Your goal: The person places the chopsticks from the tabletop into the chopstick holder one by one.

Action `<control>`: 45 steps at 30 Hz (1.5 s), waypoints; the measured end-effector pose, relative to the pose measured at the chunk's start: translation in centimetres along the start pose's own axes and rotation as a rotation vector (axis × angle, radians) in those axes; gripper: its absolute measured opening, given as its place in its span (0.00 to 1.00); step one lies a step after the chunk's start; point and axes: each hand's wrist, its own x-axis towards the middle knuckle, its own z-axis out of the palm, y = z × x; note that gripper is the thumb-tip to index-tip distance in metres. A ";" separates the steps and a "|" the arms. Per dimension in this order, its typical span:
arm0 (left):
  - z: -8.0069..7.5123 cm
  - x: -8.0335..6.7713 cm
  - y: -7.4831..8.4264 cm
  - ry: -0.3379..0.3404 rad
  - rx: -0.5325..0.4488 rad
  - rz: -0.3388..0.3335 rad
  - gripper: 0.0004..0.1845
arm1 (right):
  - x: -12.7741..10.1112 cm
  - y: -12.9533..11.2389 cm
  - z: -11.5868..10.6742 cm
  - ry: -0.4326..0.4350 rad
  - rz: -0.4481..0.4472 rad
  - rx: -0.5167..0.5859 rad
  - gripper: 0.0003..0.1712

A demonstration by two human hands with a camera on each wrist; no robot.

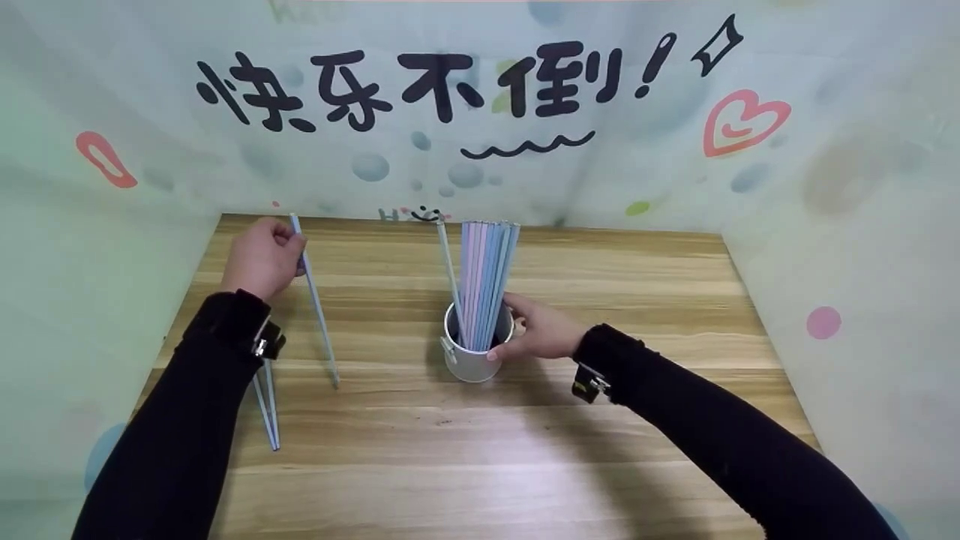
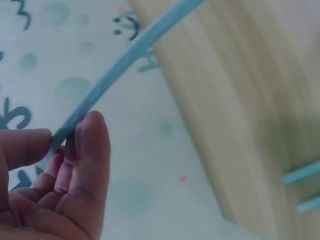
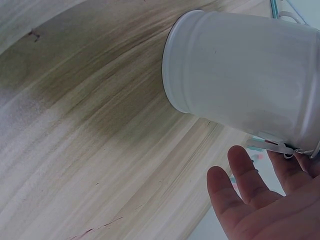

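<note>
My left hand [image 1: 279, 251] pinches a light blue chopstick [image 1: 316, 311] near its upper end; the stick slants down with its tip on the wooden table [image 1: 600, 435]. In the left wrist view the thumb and fingers of that hand [image 2: 60, 150] close on the chopstick [image 2: 125, 57]. My right hand [image 1: 529, 330] curls round the right side of a white cup [image 1: 472, 360], thumb at the front and fingers at the back rim. Several pastel chopsticks [image 1: 486, 277] stand in the cup. The right wrist view shows the cup [image 3: 245, 75] beside my fingers [image 3: 240, 190].
Two more blue chopsticks [image 1: 268, 416] lie on the table by my left forearm; their ends [image 2: 305, 187] show in the left wrist view. Printed fabric walls [image 1: 480, 112] enclose the table at the back and on both sides.
</note>
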 end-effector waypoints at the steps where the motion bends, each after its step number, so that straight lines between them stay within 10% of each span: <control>1: -0.1 -0.1 0.3 0.003 -0.031 0.007 0.19 | 0.0 0.0 0.0 0.001 0.003 0.002 0.54; 19: -1.1 -0.8 4.8 0.062 -0.221 0.096 0.20 | 0.0 0.1 0.1 0.012 0.002 0.005 0.55; 45: 1.5 -2.0 11.3 0.052 -0.487 0.178 0.11 | 0.1 0.1 0.0 0.003 0.001 0.012 0.57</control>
